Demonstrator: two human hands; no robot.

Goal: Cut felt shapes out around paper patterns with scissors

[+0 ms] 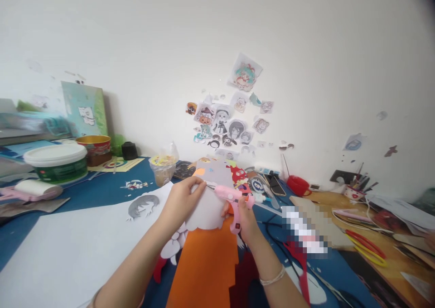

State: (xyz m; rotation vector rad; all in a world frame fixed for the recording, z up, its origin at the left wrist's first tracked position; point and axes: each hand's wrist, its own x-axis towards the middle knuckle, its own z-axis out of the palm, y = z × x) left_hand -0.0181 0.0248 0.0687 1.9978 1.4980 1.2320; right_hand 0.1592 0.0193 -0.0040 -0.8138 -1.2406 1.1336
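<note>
My left hand (182, 198) pinches the upper left edge of a grey paper sheet (210, 198) and holds it upright above an orange sheet (207, 262) on the blue table. My right hand (245, 219) grips a pink hot glue gun (231, 195) by its handle. The gun's nozzle points left and touches the grey sheet close to my left fingertips. A bracelet sits on my right wrist.
A white paper with a cut-out drawing (142, 206) lies at the left. A white-lidded tub (57, 162), a red tin (95, 147) and a plastic cup (163, 167) stand behind. Red scissors (301, 253), a phone (277, 185) and a red cup (298, 185) lie to the right. Stickers (224, 122) cover the wall.
</note>
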